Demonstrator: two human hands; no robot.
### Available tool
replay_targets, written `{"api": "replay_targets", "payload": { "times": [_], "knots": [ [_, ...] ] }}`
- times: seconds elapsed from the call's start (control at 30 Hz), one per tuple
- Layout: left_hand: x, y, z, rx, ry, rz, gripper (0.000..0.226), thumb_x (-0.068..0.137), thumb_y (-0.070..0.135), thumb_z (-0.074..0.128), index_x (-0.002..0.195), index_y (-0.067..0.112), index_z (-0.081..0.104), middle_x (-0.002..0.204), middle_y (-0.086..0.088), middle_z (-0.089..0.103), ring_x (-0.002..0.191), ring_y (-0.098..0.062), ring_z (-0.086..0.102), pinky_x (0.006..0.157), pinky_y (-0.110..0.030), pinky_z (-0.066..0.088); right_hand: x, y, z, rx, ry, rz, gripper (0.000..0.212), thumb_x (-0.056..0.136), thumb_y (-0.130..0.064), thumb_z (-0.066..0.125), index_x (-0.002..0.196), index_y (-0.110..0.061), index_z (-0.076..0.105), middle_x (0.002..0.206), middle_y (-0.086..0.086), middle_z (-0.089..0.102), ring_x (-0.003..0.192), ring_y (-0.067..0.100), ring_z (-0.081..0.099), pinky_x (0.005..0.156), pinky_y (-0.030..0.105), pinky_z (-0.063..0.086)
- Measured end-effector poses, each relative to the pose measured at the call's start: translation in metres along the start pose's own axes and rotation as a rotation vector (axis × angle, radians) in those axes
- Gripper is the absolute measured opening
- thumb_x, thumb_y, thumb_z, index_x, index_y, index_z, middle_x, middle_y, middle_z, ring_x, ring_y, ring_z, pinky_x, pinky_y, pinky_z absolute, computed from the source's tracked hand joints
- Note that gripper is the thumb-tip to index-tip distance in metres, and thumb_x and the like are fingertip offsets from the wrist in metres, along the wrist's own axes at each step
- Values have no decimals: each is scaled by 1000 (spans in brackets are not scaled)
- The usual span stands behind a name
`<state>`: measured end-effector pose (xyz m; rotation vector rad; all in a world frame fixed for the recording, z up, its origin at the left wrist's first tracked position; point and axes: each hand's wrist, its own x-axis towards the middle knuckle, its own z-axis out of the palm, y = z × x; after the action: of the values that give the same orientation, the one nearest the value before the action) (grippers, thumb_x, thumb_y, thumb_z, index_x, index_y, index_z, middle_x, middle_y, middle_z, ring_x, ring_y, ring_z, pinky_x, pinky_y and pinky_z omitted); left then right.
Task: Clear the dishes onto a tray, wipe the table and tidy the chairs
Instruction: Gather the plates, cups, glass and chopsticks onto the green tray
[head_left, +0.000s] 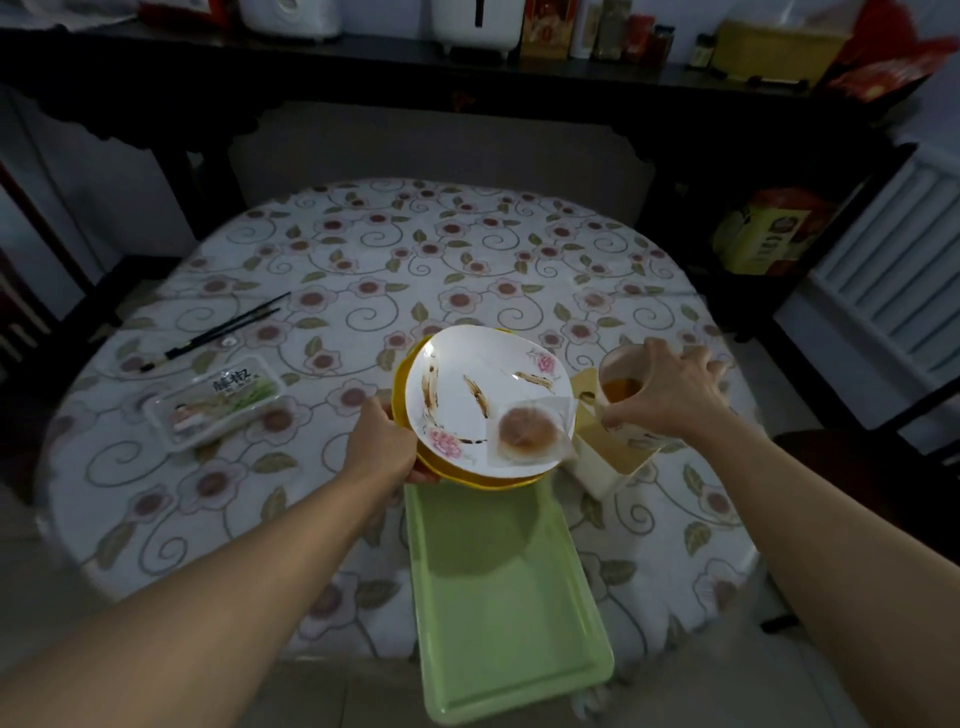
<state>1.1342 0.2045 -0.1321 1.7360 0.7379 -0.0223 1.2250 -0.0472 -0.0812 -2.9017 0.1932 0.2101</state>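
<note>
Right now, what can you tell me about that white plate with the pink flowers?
The white plate looks like glazed ceramic, with pink flower prints at two opposite edges and brown sauce smears across its face. It sits tilted on top of a yellow plate, the stack held just above the far end of the green tray. A small round bun in a clear wrapper lies on its near right part. The left hand holds the stack by its left rim.

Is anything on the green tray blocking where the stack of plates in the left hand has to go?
Nothing visible does. The green tray shows only bare surface below the stack of plates that the left hand holds at its far end. The right hand grips a cup off to the side, above a paper bag.
</note>
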Motion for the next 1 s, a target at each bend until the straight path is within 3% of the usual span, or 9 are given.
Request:
{"api": "replay_targets", "payload": {
  "times": [0.07, 0.23, 0.37, 0.47, 0.67, 0.83, 1.0],
  "knots": [
    [-13, -12, -3, -1, -27, -3, 22, 90, 14, 58, 106, 14, 44, 95, -17, 66, 60, -30, 70, 48, -31, 56, -11, 2, 4, -9, -9, -17, 103, 52, -48, 79, 138, -27, 25, 136, 17, 24, 129, 40, 21, 101, 55, 35],
    [-44, -46, 2, -11, -48, -51, 24, 88, 13, 59, 107, 13, 43, 86, -19, 69, 61, -33, 70, 58, -41, 61, -35, 10, 13, 45, -20, -58, 103, 52, -48, 80, 138, -29, 25, 136, 15, 24, 129, 38, 21, 99, 53, 37],
    [-61, -75, 14, -10, -28, -86, 23, 91, 18, 57, 109, 16, 43, 85, -15, 69, 53, -25, 68, 50, -34, 58, -50, 19, 19, 68, -44, -101, 104, 53, -48, 79, 139, -28, 25, 135, 15, 25, 129, 37, 21, 102, 54, 35],
    [-70, -96, 24, 22, -24, -119, 20, 92, 17, 54, 110, 17, 45, 80, -11, 69, 56, -28, 70, 52, -40, 60, -60, 23, 26, 75, -62, -134, 103, 53, -46, 80, 139, -27, 26, 133, 14, 26, 128, 35, 20, 101, 52, 37],
    [-78, -128, 37, 80, -30, -199, 20, 90, 15, 59, 106, 14, 47, 93, -15, 66, 65, -30, 70, 54, -40, 60, -70, 25, 57, 56, -104, -162, 111, 47, -50, 82, 140, -31, 25, 133, 13, 26, 128, 34, 22, 100, 51, 40],
    [-73, -144, 41, 80, -24, -215, 17, 91, 12, 57, 105, 11, 48, 96, -15, 62, 68, -33, 70, 56, -47, 60, -79, 19, 84, 33, -121, -191, 104, 50, -49, 82, 136, -29, 27, 132, 11, 27, 126, 33, 26, 101, 48, 37],
    [-70, -142, 44, 125, -18, -203, 12, 94, 13, 52, 106, 12, 51, 89, -8, 60, 66, -28, 69, 47, -34, 57, -88, 6, 106, 44, -110, -206, 98, 50, -47, 82, 132, -30, 30, 127, 10, 31, 122, 32, 29, 95, 46, 40]
  ]
}}
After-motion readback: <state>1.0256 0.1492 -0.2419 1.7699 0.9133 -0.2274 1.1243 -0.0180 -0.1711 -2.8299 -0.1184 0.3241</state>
